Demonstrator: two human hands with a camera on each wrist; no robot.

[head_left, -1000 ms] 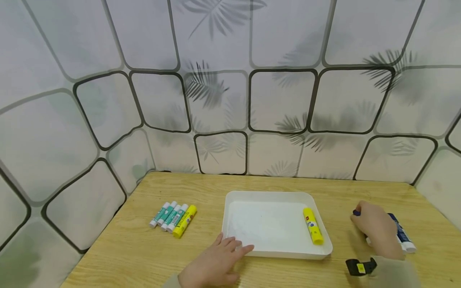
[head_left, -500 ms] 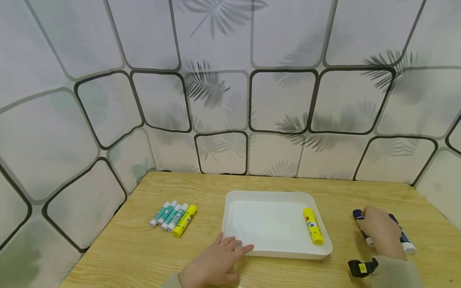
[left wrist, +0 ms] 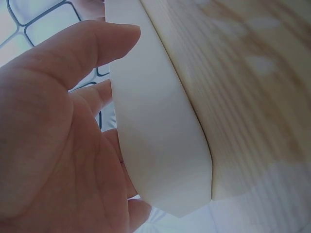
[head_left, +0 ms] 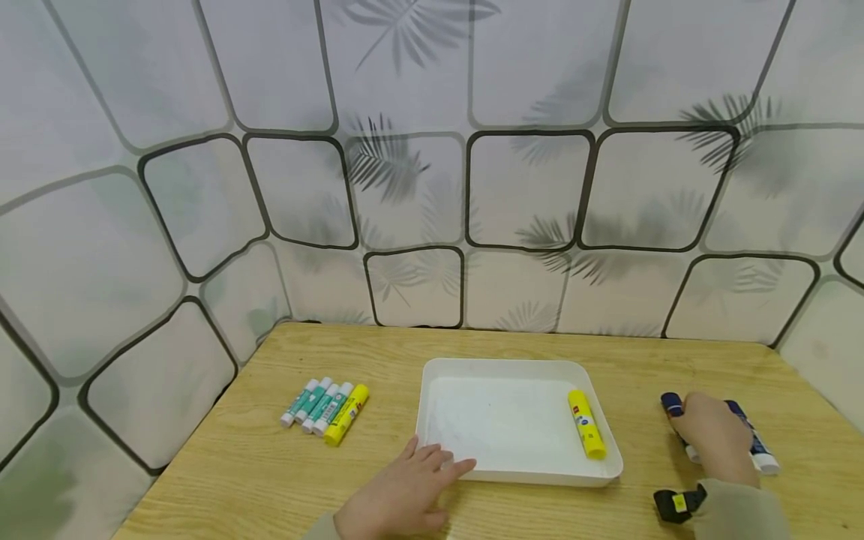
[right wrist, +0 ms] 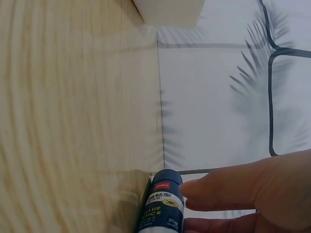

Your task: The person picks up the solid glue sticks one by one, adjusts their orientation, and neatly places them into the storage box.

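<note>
My left hand lies at the near left corner of a white tray, its fingers spread and touching the rim. In the left wrist view, the thumb and fingers stand loosely along the tray's wall. At the right, my right hand bends over a dark blue glue stick on the table. In the right wrist view, the thumb presses this glue stick's cap end, with a finger beside it; the other fingertips are hidden. Another blue glue stick shows to the right of the hand.
One yellow glue stick lies inside the tray at its right side. Left of the tray, several green-and-white glue sticks lie in a row beside a yellow one. A patterned curtain hangs behind the wooden table.
My right hand has shifted slightly right and down, uncovering more of the left blue glue stick, and is nearly still over the last half second. The left hand and tray have not moved.
</note>
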